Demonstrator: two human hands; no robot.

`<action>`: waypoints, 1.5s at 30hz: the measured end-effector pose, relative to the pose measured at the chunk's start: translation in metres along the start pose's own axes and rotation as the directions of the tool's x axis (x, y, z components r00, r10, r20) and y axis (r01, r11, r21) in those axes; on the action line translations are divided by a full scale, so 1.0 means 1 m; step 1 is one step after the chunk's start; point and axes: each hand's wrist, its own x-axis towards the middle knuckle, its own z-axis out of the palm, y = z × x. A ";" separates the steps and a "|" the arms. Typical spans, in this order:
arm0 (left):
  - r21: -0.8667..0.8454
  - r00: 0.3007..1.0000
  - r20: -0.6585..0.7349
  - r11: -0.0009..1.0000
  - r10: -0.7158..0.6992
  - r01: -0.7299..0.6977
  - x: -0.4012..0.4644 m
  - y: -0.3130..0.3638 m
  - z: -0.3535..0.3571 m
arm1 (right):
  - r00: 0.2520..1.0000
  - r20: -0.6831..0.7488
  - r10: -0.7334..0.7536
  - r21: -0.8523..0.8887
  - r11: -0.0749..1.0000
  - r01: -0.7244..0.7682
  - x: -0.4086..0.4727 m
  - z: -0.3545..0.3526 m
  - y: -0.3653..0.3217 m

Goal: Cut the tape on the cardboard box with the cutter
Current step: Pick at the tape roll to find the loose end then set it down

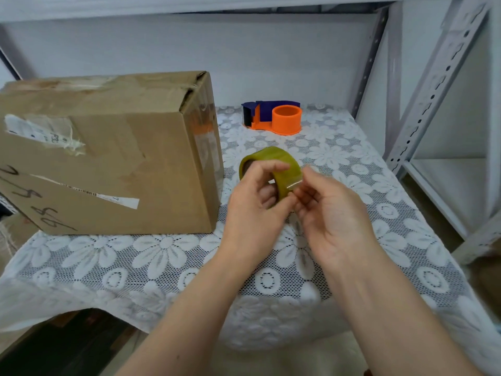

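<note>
A yellowish roll of tape [273, 158] is held up over the table in front of me. My left hand [253, 202] grips the roll with fingers through its core and thumb over the top. My right hand [322, 210] pinches the loose end of the tape at the roll's right edge. A worn cardboard box [108, 158] with torn labels and old tape stands on the left of the table. An orange and dark blue tape cutter [273, 116] sits empty at the back of the table, apart from both hands.
A white lace cloth with flower pattern [135, 256] covers the table. Grey metal shelf uprights [423, 104] stand to the right, with a white wall behind. Dark floor shows at lower left under the cloth's edge.
</note>
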 end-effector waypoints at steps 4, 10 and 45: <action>-0.013 0.996 -0.085 1.000 0.002 -0.003 0.005 0.001 -0.002 | 0.992 0.108 0.069 -0.015 0.998 -0.068 0.000 -0.002 0.002; -0.070 0.992 -0.125 0.997 -0.021 0.013 0.009 0.005 -0.010 | 0.958 0.269 0.099 -0.037 0.995 -0.092 -0.007 -0.001 -0.002; -0.095 0.972 -0.189 0.988 -0.141 0.125 0.003 0.015 -0.009 | 0.950 0.229 -0.214 -0.489 0.818 0.302 0.000 -0.005 -0.007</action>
